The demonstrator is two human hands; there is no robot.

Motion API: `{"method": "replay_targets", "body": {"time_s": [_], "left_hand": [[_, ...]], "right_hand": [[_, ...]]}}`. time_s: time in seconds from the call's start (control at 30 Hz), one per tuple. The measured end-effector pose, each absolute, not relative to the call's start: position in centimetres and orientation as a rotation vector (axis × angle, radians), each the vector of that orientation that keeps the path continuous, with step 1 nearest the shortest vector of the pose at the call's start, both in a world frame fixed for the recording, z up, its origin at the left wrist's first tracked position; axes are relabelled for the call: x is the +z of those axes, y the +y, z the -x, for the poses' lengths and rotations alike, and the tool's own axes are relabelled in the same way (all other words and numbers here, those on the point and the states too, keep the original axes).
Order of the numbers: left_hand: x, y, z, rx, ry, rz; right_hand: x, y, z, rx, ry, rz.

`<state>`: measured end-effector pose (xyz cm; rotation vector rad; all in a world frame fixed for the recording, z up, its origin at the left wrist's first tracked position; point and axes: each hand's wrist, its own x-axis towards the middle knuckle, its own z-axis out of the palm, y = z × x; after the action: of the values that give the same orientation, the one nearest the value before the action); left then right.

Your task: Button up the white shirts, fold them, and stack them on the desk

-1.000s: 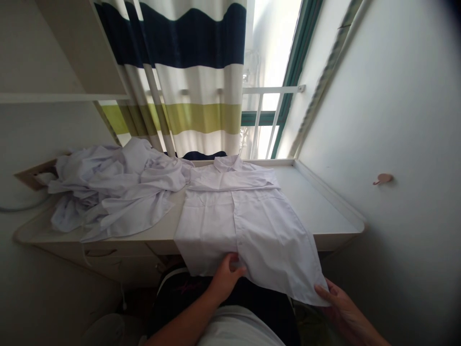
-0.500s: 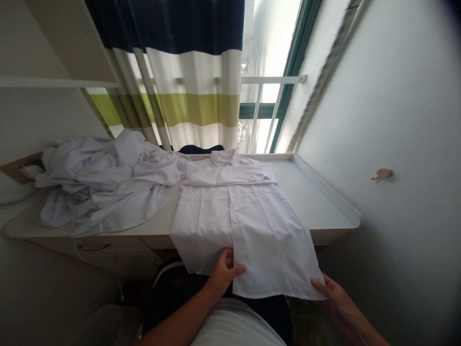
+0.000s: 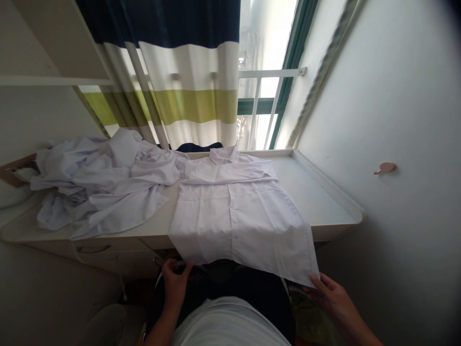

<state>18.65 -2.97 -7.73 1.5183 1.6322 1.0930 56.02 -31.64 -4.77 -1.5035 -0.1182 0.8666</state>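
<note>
- One white coat (image 3: 234, 216) is spread flat on the desk (image 3: 324, 202), collar at the far end by the window, front facing up, with its hem hanging over the near edge of the desk.
- Left hand (image 3: 175, 281) is at the bottom left corner of the hem, just below the desk edge. The fingers look pinched on the cloth edge, but it's dark down there, so I can't tell for sure whether the grip is closed on it.
- Right hand (image 3: 329, 295) is at the bottom right corner of the hem, with the grip clamped on that corner: thumb on top and fingers underneath, pulling it out a bit to the side.
- So that's two hands, one on each bottom corner, well apart.
- To the left of the coat there's a crumpled pile of white clothes (image 3: 101, 182), touching the coat's shoulder area. Can't count how many pieces are in it.
- One striped curtain (image 3: 173, 86) hangs behind the desk, with one window (image 3: 266, 96) beside it.
- One small pink hook (image 3: 384, 168) is on the wall to the right.
</note>
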Motion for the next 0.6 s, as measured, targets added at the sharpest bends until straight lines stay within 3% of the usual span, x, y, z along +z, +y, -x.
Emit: {"method": "replay_targets", "body": {"time_s": [0.23,0.6], "left_hand": [[-6.9,-0.5,-15.9,0.486,1.155,-1.601],[-7.0,-4.4,-15.3,0.48,1.33,-1.44]], "right_hand": [[-4.9,-31.4,-56.0,0.895,-0.168,1.422],[-4.0,-32.3,-55.4,0.688,-0.265,1.62]]}}
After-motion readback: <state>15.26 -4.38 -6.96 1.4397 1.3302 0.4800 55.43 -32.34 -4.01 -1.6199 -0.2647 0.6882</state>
